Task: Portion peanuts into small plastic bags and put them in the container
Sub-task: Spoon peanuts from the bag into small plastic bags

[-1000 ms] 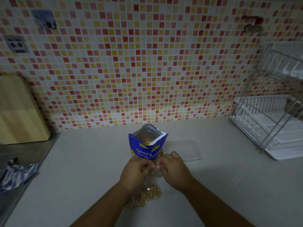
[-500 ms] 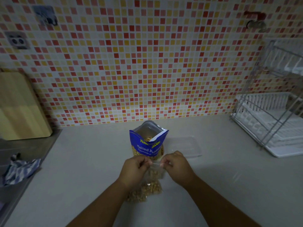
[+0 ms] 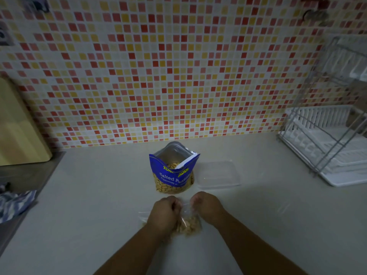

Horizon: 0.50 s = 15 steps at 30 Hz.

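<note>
Your left hand (image 3: 165, 213) and right hand (image 3: 207, 208) are both curled tight, each pinching one side of the mouth of the small plastic bag (image 3: 188, 214) between them. Its bottom seems to rest on the counter (image 3: 99, 195). Your fingertips are tucked out of sight, so whether the seal is closed cannot be told. The peanuts (image 3: 189, 227) sit bunched in the bag's lower half, so this looks like the sealing step. To do it well, hold the mouth uppermost and level and let the nuts settle so none lie across the strip. Then run thumb and forefinger along the top from one corner to the other, pressing out spare air as you go. Just beyond your knuckles the blue pouch (image 3: 173, 173) stands upright and open with more nuts showing; mind it with your wrists, since it looks easy to tip. The clear container (image 3: 218, 173) lies just to the right of it, near your right hand. The dish rack (image 3: 327, 155) and cutting board (image 3: 17, 126) are well apart at either side
</note>
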Motion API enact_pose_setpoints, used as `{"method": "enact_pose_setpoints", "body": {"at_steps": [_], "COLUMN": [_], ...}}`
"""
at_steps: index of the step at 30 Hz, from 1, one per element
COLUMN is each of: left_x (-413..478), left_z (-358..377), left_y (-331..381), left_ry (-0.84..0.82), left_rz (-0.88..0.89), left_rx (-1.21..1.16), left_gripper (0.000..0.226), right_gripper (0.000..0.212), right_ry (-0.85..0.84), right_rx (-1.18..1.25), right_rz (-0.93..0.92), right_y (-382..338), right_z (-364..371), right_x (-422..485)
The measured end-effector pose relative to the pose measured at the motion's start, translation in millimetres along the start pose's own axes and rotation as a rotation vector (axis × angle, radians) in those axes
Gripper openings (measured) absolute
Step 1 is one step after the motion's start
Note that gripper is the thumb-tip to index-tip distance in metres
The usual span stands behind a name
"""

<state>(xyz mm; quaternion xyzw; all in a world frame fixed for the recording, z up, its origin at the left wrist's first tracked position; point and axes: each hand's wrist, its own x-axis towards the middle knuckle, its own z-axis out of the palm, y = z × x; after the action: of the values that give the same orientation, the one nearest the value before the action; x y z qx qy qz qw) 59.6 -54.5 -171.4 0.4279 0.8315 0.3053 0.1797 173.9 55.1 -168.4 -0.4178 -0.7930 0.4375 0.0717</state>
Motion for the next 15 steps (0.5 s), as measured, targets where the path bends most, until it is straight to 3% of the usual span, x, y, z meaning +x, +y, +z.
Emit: {"method": "enact_pose_setpoints", "body": {"at_steps": [6, 15], "left_x": [8, 16], "left_z": [19, 30], "left_y": [-21, -29], "left_ry": [0.108, 0.120], "left_rz": [0.091, 0.069], "left_rx": [0.232, 0.259], "left_gripper": [0.022, 0.022], "right_gripper": [0.028, 0.032], "right_ry": [0.045, 0.121], "right_rx": [0.063, 0.067], "right_rz": [0.022, 0.025], "right_y": [9, 17], "right_z": [15, 26], "right_x": [8, 13]}}
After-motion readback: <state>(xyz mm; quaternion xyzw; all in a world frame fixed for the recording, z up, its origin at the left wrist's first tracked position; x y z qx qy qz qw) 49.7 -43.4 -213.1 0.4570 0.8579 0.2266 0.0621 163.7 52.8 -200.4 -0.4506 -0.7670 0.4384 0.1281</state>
